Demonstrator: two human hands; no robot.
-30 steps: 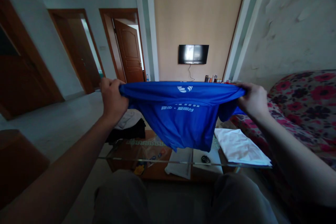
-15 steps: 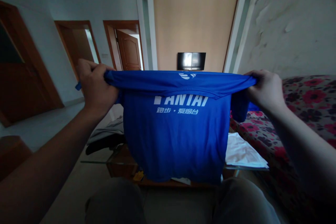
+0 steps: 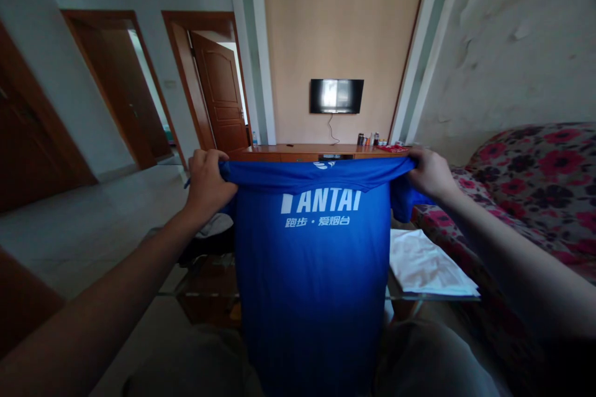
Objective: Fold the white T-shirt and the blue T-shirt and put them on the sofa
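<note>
A blue T-shirt (image 3: 311, 273) with white lettering hangs stretched between my two hands in front of me. My left hand (image 3: 208, 181) is closed on its upper left corner, and my right hand (image 3: 432, 175) pinches the upper right corner. The top edge is folded over toward me and partly covers the lettering. From there the cloth drops past the edge of the glass table (image 3: 212, 290) to between my knees. Beside it on the right, a folded white cloth (image 3: 431, 263) lies on the table.
Dark and grey clothes (image 3: 209, 237) lie on the table's left side, partly behind my arm. A flower-patterned sofa (image 3: 535, 180) stands at the right. Across the room are a wooden cabinet (image 3: 279, 152) with bottles and a wall-mounted TV (image 3: 336, 96).
Both hands have come lower and closer together in view, still holding the shirt. The shirt's lower part now hangs further down, between the knees. The camera view has tilted downward.
</note>
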